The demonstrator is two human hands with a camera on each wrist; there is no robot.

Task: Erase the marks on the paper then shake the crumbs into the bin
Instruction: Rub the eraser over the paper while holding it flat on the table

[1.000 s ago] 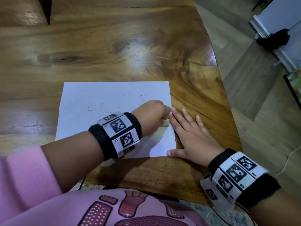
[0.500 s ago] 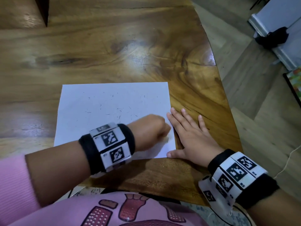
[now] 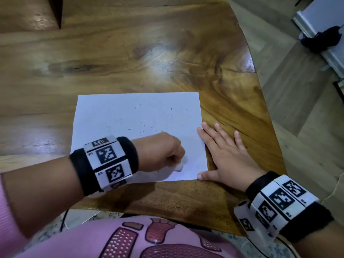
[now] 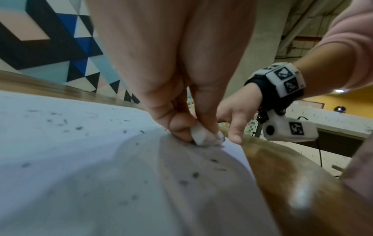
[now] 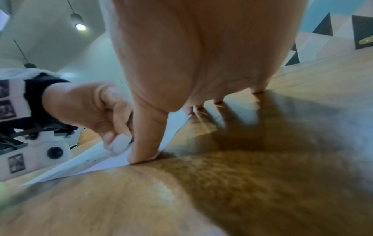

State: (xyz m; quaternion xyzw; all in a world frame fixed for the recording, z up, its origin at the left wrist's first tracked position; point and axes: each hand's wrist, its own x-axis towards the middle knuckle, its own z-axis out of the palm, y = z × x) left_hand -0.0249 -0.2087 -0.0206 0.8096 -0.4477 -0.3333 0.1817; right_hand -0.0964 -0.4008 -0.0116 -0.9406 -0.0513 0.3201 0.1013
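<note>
The left hand (image 3: 160, 151) pinches the eraser (image 4: 201, 135) against the paper (image 3: 130, 116) near its right front corner; crumbs lie beyond and left. The right hand (image 3: 229, 157), fingers flat, pins the paper's right edge.

No words, brand names or numbers can be read anywhere. The wristbands (image 3: 106, 161) on both arms carry square black-and-white coded patterns, with tiny characters printed beside them that are too small to make out. The same kind of pattern sits on the white camera housing (image 4: 290, 130) under the right wrist. The paper (image 3: 130, 112) shows only scattered dark specks, no writing.
</note>
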